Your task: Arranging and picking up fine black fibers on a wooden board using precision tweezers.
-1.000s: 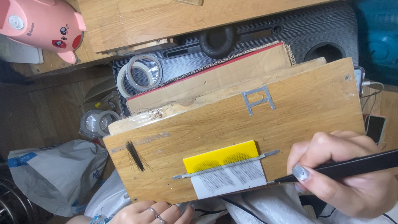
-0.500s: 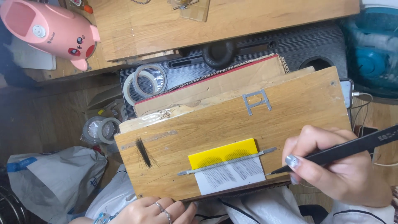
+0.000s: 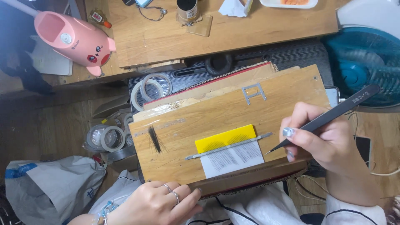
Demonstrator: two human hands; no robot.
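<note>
Black and slender, the tweezers sit pinched in the right hand, whose fingers are curled closed around the lower half of the tool, thumb and forefinger pressing the two arms together. Their long axis runs on a slant, from the blunt end at the upper right, over the teal fan, down to the fine tip at the lower left, which points at the right end of a thin metal strip and stops just beside it; whether the tip touches the board cannot be told. The left hand, wearing two rings, lies loosely curled with its fingers bent at the near edge of the wooden board, touching that edge and holding nothing else. The board rests tilted across the lap, atop a stack of flat boards and a dark case. On it lies a card, yellow above and white below, crossed by the metal strip, with rows of fine dark lashes fanned beneath the strip. A small tuft of dark lashes lies near the board's left end, well apart from both hands.
</note>
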